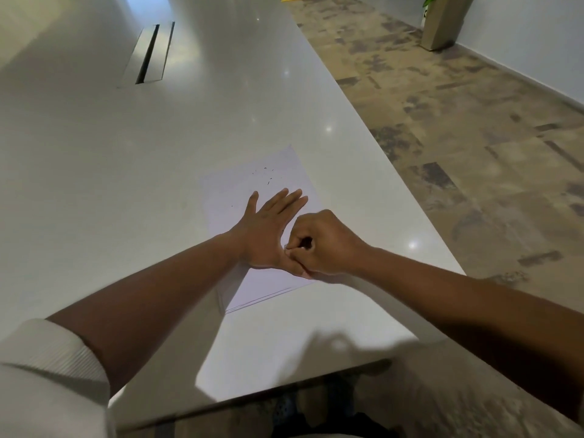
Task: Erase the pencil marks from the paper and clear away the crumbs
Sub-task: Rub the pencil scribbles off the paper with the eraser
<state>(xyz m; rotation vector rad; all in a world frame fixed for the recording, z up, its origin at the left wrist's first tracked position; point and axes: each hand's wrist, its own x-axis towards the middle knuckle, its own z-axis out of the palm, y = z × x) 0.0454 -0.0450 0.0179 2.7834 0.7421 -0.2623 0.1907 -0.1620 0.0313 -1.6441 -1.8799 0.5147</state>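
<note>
White paper lies under flat, open left hand; right hand curled, grip's contents hidden.

The curled right hand hides whatever it pinches, and the paper's marks are too faint to read.

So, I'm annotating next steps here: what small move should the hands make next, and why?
Probably sweep away the dark crumbs scattered on the white paper sheet's far end. The flat left hand pins it; the clenched right hand seems to be rubbing the near part.
</note>
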